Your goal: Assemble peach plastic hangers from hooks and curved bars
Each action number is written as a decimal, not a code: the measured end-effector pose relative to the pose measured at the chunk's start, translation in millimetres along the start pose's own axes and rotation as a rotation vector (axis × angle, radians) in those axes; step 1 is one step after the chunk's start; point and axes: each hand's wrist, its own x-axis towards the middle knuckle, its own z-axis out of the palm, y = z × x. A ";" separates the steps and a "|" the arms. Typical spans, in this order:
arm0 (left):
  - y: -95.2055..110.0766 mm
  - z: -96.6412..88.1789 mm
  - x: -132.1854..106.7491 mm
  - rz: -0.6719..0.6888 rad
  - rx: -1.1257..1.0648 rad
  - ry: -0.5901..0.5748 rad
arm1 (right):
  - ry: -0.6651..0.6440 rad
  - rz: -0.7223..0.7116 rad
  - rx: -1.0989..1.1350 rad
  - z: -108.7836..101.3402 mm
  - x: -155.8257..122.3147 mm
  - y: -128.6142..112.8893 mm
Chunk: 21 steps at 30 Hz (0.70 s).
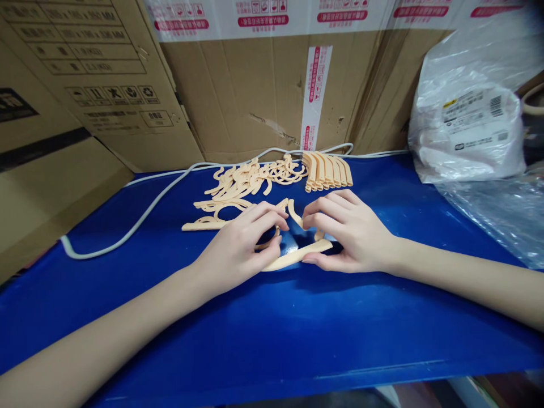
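Observation:
A beige curved strip (297, 255), wood or plastic, slants low between my two hands. My left hand (255, 235) has its fingers bent round a thin curved beige piece, with the thumb by the strip's left part. On the other side my right hand (348, 232) curls over the strip's right end, thumb beneath it. A short curved beige piece (295, 214) rises beside the right fingertips. My fingers hide where these parts meet. Just behind the left hand lie larger beige pieces with curved cut-outs (204, 225).
A heap of small curved beige pieces (250, 178) and a neat row of bent beige bars (327, 171) lie at the back of the blue table (272, 340). A white cable (157, 207) runs along the left and back. Cardboard boxes (255, 96) and a plastic-wrapped bundle (471, 124) stand behind.

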 end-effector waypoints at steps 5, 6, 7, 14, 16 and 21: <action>0.6 1.6 0.1 0.016 -0.009 -0.001 | -0.023 -0.094 0.031 -0.3 -0.4 -0.8; 0.8 2.0 0.1 0.021 -0.009 0.002 | -0.028 -0.103 0.038 -0.4 -0.8 -0.8; 1.0 2.3 0.1 0.024 -0.010 0.003 | -0.034 -0.107 0.045 -0.6 -1.1 -0.8; 2.8 1.8 -0.7 0.020 -0.023 -0.010 | -0.125 -0.083 0.190 1.0 -1.9 2.3; 3.1 1.3 -0.7 0.014 -0.021 -0.018 | -0.169 -0.091 0.216 1.8 -2.0 3.0; 2.9 1.8 -0.8 0.012 -0.006 -0.021 | -0.164 -0.141 0.190 2.6 -1.9 2.8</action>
